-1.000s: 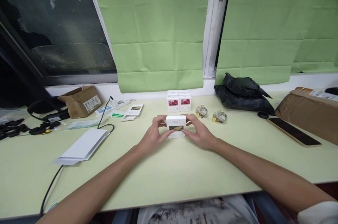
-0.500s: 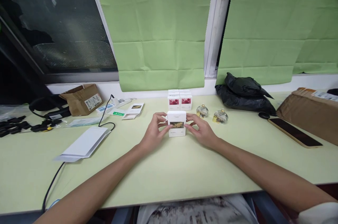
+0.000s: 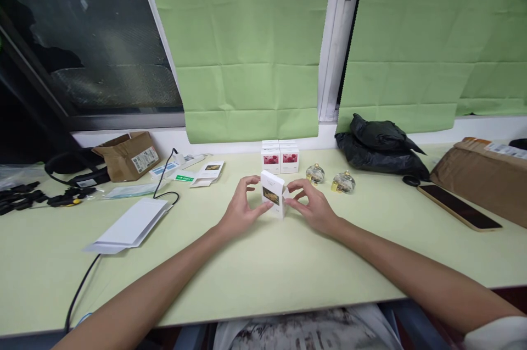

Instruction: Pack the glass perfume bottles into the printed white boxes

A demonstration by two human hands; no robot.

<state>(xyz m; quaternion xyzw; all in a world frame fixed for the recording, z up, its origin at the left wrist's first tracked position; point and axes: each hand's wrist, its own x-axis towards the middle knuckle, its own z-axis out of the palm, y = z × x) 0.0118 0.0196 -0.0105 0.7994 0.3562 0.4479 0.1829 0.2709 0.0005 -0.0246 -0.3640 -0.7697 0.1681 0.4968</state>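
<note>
A small white box (image 3: 272, 184) with a dark picture panel stands upright on the table in front of me, turned at an angle. My left hand (image 3: 242, 208) grips it, thumb on the front face and fingers at the far left edge. At the box's right side, a small white side flap (image 3: 285, 194) sticks out. My right hand (image 3: 316, 208) pinches at this flap with thumb and fingertips. Behind the box sit several white boxes with pink pictures (image 3: 280, 160). Two round glass bottles with gold parts, a farther one (image 3: 315, 173) and a nearer one (image 3: 343, 182), stand beyond my right hand.
Flattened white cartons (image 3: 130, 223) lie on the left over a black cable (image 3: 81, 289). A smaller flat carton (image 3: 209, 172) rests farther back. An opened brown box (image 3: 127, 157) is at back left. Rightward are a black plastic bag (image 3: 381, 146), a phone (image 3: 459, 207) and a large brown package (image 3: 486, 179).
The white box has turned so that its right side, with the flap out, faces me more. My right hand has shifted from the front edge to that flap.
</note>
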